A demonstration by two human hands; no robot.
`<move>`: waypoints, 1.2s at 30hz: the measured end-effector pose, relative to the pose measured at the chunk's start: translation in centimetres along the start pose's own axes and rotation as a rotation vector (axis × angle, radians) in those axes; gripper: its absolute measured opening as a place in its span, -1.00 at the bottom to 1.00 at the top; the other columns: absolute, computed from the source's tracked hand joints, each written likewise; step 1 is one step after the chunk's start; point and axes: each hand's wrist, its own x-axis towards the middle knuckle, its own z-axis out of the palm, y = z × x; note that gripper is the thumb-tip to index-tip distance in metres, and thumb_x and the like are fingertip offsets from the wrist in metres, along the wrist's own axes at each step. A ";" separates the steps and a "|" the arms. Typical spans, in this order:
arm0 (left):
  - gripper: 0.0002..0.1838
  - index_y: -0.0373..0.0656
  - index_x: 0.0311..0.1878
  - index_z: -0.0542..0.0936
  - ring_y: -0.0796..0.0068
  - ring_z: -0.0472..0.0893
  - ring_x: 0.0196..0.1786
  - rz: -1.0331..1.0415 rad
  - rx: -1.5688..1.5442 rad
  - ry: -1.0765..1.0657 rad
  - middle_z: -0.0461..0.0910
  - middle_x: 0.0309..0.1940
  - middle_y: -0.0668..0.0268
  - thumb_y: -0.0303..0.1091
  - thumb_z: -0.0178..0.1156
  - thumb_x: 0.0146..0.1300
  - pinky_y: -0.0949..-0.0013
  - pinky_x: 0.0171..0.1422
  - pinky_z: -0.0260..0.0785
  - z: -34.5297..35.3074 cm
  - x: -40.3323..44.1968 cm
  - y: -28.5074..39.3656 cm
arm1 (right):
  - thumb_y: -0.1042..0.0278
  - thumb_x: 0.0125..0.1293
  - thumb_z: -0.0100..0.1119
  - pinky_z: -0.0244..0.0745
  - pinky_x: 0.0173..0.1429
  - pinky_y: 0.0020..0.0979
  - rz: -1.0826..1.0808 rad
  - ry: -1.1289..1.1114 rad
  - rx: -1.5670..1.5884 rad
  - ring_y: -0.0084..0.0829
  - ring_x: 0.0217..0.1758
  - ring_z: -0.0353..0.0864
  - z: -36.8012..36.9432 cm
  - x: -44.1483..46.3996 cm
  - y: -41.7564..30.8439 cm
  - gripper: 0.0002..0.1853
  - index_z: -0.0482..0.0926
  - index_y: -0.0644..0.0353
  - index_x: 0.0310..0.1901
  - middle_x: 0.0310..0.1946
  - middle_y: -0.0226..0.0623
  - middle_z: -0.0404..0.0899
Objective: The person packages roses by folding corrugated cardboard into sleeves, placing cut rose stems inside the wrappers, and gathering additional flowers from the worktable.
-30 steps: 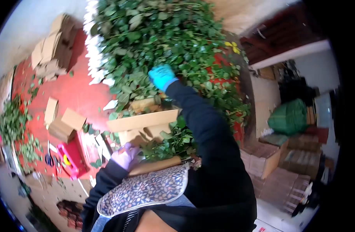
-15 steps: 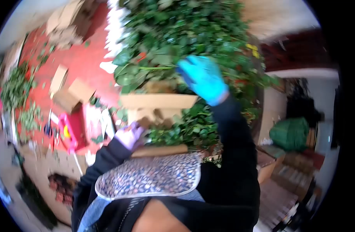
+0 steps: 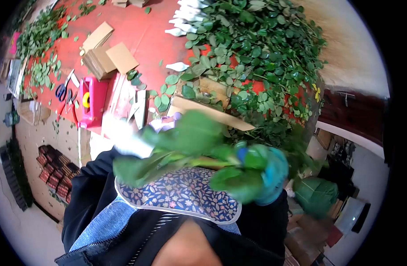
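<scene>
My right hand (image 3: pixel 274 175), in a blue-green glove, is closed around a leafy green flower stem (image 3: pixel 212 163) held low in front of my apron (image 3: pixel 181 195). Large leaves spread along the stem and are smeared by motion. At its left end is a blurred white wrapped head (image 3: pixel 128 139). My left hand (image 3: pixel 165 124), in a purple glove, is near the left end of a cardboard piece (image 3: pixel 212 113); leaves cover most of its fingers. A heap of leafy stems (image 3: pixel 265 48) lies beyond, with white wrapped heads (image 3: pixel 185 17) along its left side.
On the red table (image 3: pixel 141 26) are folded cardboard pieces (image 3: pixel 101 62), a pink tape dispenser (image 3: pixel 92 102), dark-handled scissors (image 3: pixel 61 91) and red-handled pliers (image 3: pixel 69 106). Loose leaves lie at the far left. A green bundle (image 3: pixel 316 195) stands at the right.
My right hand has drawn back from the heap toward my body, bringing the leafy stem with it. The whole view has shifted, and the stem's leaves now cover much of my left hand.
</scene>
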 end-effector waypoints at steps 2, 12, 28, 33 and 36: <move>-0.47 -0.04 0.14 0.56 0.07 0.60 -0.03 0.034 -0.012 -0.006 0.53 -0.01 0.07 -0.35 0.40 0.03 0.18 -0.01 0.52 0.1 0.0 0.2 | 0.31 0.07 0.31 0.49 -0.07 -0.10 0.000 -0.183 0.075 -0.08 -0.14 0.59 0.9 0.0 -0.1 -0.66 0.57 0.28 -0.13 -0.19 -0.16 0.59; -0.57 -0.07 0.09 0.59 0.08 0.60 -0.08 0.013 0.235 -0.012 0.51 -0.09 0.13 -0.41 0.33 0.09 0.14 0.00 0.52 0.8 -0.3 -0.1 | 0.28 0.34 0.13 0.51 -0.24 -0.03 0.415 -0.498 0.126 -0.04 -0.31 0.65 13.5 -9.2 7.7 -0.86 0.57 0.10 -0.15 -0.33 -0.09 0.63; -0.80 -0.12 -0.05 0.56 0.20 0.65 0.00 0.131 0.435 0.005 0.53 0.11 0.18 -0.44 0.12 0.25 0.30 -0.02 0.58 1.1 0.7 -0.6 | 0.26 0.21 0.21 0.47 -0.16 -0.21 -0.024 -0.400 0.035 -0.28 -0.31 0.60 7.2 -0.5 -1.7 -0.46 0.46 0.19 0.24 0.03 -0.22 0.59; -0.83 -0.12 -0.11 0.58 0.22 0.65 -0.07 -0.062 0.326 0.031 0.54 0.06 0.18 -0.41 0.14 0.23 0.26 -0.10 0.57 0.1 1.0 1.6 | 0.36 0.25 0.16 0.51 -0.09 -0.11 0.084 -0.396 0.135 -0.15 -0.24 0.62 13.1 3.4 2.2 -0.46 0.43 0.11 0.31 0.23 -0.20 0.49; -0.84 -0.09 -0.19 0.57 0.24 0.63 -0.12 -0.122 0.245 -0.045 0.52 0.00 0.21 -0.41 0.17 0.14 0.26 -0.18 0.56 0.6 0.4 0.3 | 0.36 0.24 0.17 0.52 -0.10 -0.06 -0.010 -0.168 0.225 -0.12 -0.25 0.62 13.0 3.5 1.1 -0.45 0.43 0.10 0.31 0.18 -0.18 0.53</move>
